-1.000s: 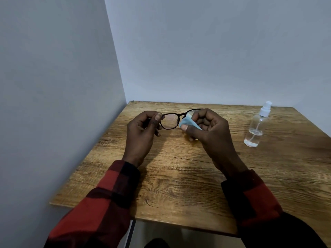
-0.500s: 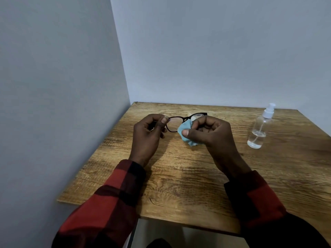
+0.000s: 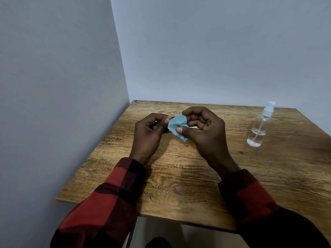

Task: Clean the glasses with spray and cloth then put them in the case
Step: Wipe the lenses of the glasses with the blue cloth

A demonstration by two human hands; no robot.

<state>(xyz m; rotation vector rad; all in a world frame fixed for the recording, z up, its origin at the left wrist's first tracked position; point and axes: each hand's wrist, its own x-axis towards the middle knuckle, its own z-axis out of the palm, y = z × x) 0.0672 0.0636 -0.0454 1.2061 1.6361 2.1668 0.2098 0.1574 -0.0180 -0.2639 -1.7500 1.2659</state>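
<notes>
My left hand (image 3: 149,133) pinches the left end of the black-framed glasses (image 3: 172,116), of which only a thin dark sliver shows beside my thumb. My right hand (image 3: 206,129) holds a light blue cloth (image 3: 176,126) folded over the left lens between thumb and fingers. The cloth and both hands hide nearly all of the frame. Both hands hover just above the wooden table (image 3: 179,176). A clear spray bottle (image 3: 259,126) with a white nozzle stands upright at the right. No case is in view.
The table sits in a corner, with a grey wall along its left edge and another behind it. My red and black plaid sleeves (image 3: 114,197) reach over the near edge.
My right hand has slid the cloth left from the right lens onto the left lens, and the hands have closed together. The frame, plainly visible before, is now almost wholly covered.
</notes>
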